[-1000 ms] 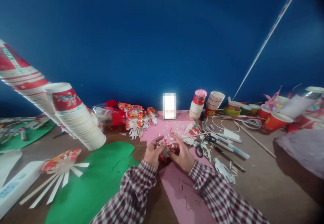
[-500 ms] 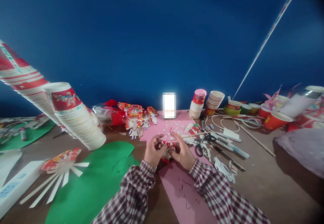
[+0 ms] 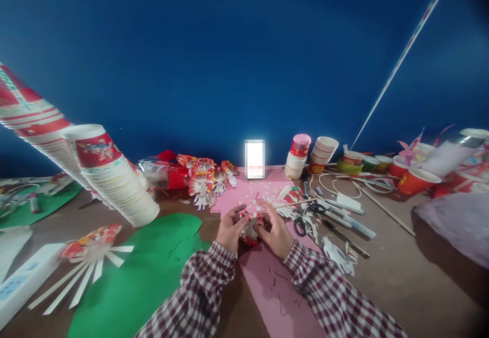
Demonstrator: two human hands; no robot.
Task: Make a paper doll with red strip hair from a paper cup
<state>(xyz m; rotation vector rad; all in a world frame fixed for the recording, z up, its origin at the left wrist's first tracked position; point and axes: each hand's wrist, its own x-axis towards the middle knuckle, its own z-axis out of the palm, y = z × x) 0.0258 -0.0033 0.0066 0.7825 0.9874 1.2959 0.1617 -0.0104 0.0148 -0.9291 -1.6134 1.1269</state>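
Note:
My left hand [image 3: 229,230] and my right hand [image 3: 277,233] are both closed on a small red and white paper cup craft [image 3: 250,227], held between them just above a pink paper sheet [image 3: 275,287]. The fingers of each hand curl round the cut, folded rim of the cup. Both sleeves are checked red and white. Black scissors [image 3: 300,224] lie just right of my right hand, among paper scraps.
Tall leaning stacks of paper cups [image 3: 114,180] stand at left. A green paper sheet [image 3: 133,282] lies in front. Finished cup dolls [image 3: 204,180], a bright phone [image 3: 254,159], more cup stacks [image 3: 309,157], pens and sticks [image 3: 344,215] and red bowls [image 3: 416,181] crowd the back and right.
My hands have drawn slightly closer together on the cup craft and turned it a little; everything else on the table is where it was.

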